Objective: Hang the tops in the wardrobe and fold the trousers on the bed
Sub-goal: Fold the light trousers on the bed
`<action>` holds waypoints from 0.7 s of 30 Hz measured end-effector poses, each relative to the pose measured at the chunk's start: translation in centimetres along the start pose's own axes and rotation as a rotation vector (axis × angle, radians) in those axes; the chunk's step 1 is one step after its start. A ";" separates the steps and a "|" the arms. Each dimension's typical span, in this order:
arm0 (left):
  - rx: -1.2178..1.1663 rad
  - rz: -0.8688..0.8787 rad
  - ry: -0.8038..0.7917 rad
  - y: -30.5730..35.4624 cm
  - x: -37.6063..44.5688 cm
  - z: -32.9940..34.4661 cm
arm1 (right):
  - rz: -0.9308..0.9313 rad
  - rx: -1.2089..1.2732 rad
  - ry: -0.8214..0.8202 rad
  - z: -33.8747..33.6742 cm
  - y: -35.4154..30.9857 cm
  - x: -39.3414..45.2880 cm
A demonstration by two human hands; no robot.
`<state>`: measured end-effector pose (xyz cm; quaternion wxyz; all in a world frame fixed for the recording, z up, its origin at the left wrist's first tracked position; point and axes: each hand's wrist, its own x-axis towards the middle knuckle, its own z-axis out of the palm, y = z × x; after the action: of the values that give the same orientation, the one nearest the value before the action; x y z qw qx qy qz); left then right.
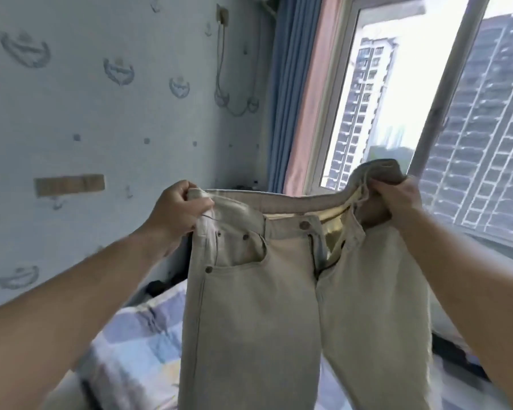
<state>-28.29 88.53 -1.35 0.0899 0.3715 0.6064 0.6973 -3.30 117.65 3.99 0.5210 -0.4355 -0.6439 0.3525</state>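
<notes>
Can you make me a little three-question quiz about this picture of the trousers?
1. True or false: the beige trousers lie folded flat on the checked bedcover.
2. Which hand grips the waistband corner nearest the window? A) left hand B) right hand
3. Fill in: the fly of the trousers is ____.

Key: 1. false, they are held up in the air; 2. B; 3. open.

Pale beige trousers [258,306] hang upright above the checked bed [131,335], fly unbuttoned, waistband stretched wide.
</notes>
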 end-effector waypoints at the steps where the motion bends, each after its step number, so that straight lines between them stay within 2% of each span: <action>1: 0.016 -0.041 0.010 -2.1 -0.3 -0.9 | 0.038 -0.015 -0.029 2.1 2.0 -0.6; 5: 0.073 -0.205 0.053 -10.6 -0.3 -5.7 | 0.144 -0.038 -0.123 11.6 8.7 -2.6; 13: 0.263 -0.475 0.107 -28.7 7.1 -18.7 | 0.331 -0.207 -0.306 37.0 18.8 -4.5; 17: 0.372 -0.666 0.104 -41.4 12.3 -25.7 | 0.521 -0.233 -0.367 52.0 24.7 -6.6; 21: 0.485 -0.799 0.066 -50.9 15.2 -30.3 | 0.781 -0.109 -0.380 63.2 30.0 -8.9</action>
<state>-74.54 86.31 -41.23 0.2424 0.0969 0.8499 0.4578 -58.62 120.52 -39.68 0.1971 -0.6006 -0.5332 0.5623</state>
